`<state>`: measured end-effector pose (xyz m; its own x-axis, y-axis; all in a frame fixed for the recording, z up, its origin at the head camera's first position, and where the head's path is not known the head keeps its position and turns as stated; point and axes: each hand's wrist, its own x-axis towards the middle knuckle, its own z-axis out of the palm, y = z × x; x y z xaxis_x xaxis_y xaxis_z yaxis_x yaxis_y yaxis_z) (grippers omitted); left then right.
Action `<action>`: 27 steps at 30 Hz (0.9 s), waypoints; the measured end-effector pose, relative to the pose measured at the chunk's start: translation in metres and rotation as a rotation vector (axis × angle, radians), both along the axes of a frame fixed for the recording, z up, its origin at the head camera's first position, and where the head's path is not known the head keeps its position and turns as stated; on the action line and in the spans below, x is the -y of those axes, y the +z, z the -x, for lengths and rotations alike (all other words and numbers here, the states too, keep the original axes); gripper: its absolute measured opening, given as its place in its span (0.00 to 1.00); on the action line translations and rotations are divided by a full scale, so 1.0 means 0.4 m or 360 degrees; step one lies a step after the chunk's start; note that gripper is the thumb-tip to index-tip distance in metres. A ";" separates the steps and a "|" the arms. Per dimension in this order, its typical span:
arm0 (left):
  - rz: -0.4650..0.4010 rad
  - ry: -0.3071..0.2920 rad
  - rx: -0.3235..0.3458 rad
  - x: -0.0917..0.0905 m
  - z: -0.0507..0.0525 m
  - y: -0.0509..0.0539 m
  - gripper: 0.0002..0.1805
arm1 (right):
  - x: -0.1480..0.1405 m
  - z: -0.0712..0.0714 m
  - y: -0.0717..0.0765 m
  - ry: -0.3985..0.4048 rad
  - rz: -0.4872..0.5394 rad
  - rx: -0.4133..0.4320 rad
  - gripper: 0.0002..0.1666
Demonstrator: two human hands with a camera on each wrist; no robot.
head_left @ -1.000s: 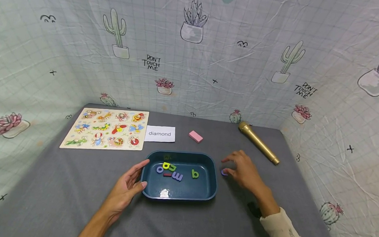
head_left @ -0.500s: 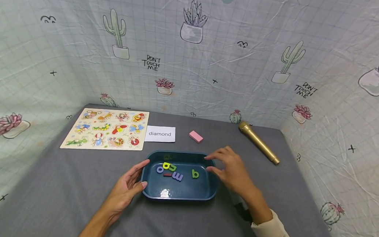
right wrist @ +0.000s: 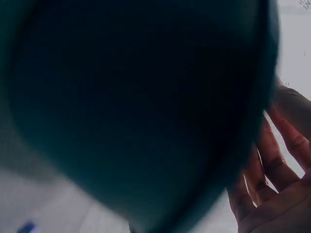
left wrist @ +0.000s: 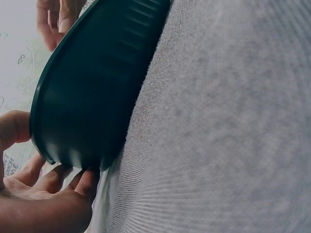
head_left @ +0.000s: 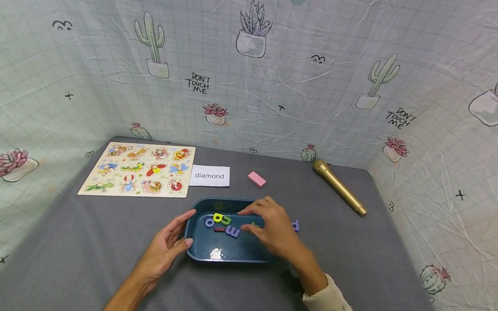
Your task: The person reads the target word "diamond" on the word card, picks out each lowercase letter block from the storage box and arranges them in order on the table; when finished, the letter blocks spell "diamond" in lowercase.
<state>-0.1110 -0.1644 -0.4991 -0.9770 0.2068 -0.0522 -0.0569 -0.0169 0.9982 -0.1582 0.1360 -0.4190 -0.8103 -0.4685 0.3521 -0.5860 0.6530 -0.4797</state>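
Observation:
The left hand (head_left: pixel 159 257) holds the left end of a dark blue tray (head_left: pixel 224 259), thumb and fingertips at its rim. Over the tray's right part hovers the right hand (head_left: pixel 272 227), thumb and index finger apart with nothing between them. In the tray's left half lie a purple o (head_left: pixel 209 223), a yellow letter (head_left: pixel 217 217), a green letter (head_left: pixel 226 220), a small red piece (head_left: pixel 219 229) and a purple m (head_left: pixel 232 231). The right hand mostly hides another green letter. A purple letter (head_left: pixel 295 225) lies on the cloth right of the tray.
Behind the tray are an insect picture board (head_left: pixel 139 171), a card reading "diamond" (head_left: pixel 210 176) and a pink block (head_left: pixel 257 178). A gold microphone (head_left: pixel 339 188) lies at the back right. Patterned curtains stand around the grey cloth (head_left: pixel 72 259).
The right hand has moved left from beside the purple letter to above the tray, uncovering that letter. The left hand and the tray have stayed in place.

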 end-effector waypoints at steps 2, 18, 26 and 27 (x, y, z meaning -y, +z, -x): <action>-0.0011 -0.0003 -0.0014 0.001 0.001 -0.002 0.37 | 0.018 -0.001 -0.006 0.0015 0.0012 0.0029 0.19; 0.0024 0.0001 -0.0020 0.001 0.000 0.002 0.36 | 0.112 0.015 -0.072 0.0045 -0.0015 0.0179 0.15; 0.0022 0.0012 -0.0010 -0.001 -0.001 0.000 0.36 | 0.128 0.032 -0.106 0.0068 -0.0027 0.0254 0.14; 0.0026 0.0012 -0.0011 0.000 -0.001 -0.001 0.36 | 0.129 0.034 -0.110 0.0065 -0.0035 0.0269 0.14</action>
